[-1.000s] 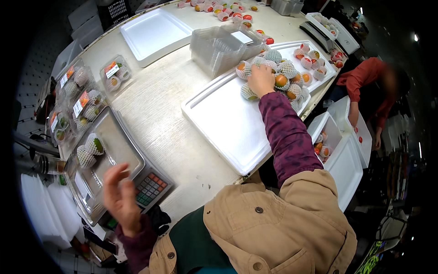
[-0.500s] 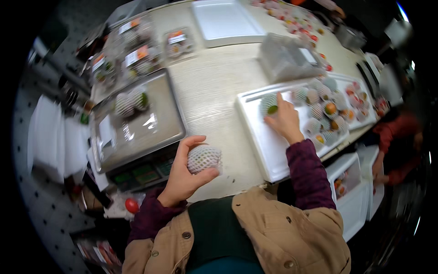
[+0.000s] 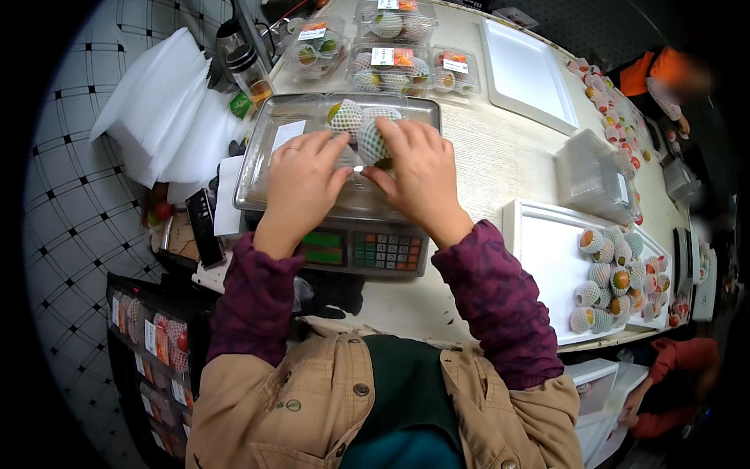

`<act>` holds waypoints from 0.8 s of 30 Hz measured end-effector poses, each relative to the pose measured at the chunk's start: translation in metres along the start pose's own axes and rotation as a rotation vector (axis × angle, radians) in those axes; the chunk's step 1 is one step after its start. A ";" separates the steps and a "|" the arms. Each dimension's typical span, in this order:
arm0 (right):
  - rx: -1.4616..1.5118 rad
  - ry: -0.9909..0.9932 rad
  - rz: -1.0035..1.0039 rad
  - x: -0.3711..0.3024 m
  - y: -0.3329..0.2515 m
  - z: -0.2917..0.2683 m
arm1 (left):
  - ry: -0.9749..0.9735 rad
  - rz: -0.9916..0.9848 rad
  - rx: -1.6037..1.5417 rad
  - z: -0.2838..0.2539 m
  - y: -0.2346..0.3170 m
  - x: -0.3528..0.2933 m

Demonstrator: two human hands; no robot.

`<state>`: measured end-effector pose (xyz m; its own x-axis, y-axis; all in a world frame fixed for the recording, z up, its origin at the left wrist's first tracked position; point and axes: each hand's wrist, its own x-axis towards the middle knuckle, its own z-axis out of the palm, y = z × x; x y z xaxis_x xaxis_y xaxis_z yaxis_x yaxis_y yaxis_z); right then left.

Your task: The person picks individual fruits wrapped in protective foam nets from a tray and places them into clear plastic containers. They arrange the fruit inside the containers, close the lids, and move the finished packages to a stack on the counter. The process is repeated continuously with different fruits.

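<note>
On the metal pan of a scale [image 3: 262, 168], several fruits in white foam nets sit together in what looks like a clear plastic box. My right hand [image 3: 426, 168] is curled around a green fruit in a foam net [image 3: 373, 142] at the right of the group. My left hand [image 3: 305, 184] is closed beside it, its fingers over another netted fruit [image 3: 346, 159] that is mostly hidden. Behind the hands lie two more netted fruits, one showing a yellow-green side [image 3: 342, 116]. The scale's keypad [image 3: 383, 252] faces me.
Filled clear boxes [image 3: 383, 74] stand behind the scale. To the right are a white tray [image 3: 539, 266] of netted fruit, stacked clear boxes [image 3: 594, 176] and a white tray [image 3: 525, 74]. White foam sheets [image 3: 160, 102] stand left. Co-workers are at the right.
My right hand has left the white tray with a netted fruit and come over the scale. My left hand has brought its netted fruit there too. The view has swung left.
</note>
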<state>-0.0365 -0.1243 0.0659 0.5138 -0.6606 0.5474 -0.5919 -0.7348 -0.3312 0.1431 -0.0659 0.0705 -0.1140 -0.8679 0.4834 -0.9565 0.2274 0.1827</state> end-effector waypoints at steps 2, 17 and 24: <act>-0.051 0.024 -0.027 -0.005 0.003 0.009 | -0.031 0.008 -0.001 0.003 -0.006 -0.008; 1.113 0.305 0.815 -0.067 0.055 -0.070 | 0.155 -0.526 -0.083 -0.033 -0.066 -0.100; 1.158 0.288 0.784 -0.069 0.054 -0.073 | 0.079 -0.611 0.212 -0.010 -0.073 -0.086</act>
<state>-0.1490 -0.1069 0.0659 0.0715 -0.9972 0.0201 0.2451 -0.0020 -0.9695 0.2256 -0.0038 0.0245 0.4792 -0.7766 0.4090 -0.8762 -0.3957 0.2752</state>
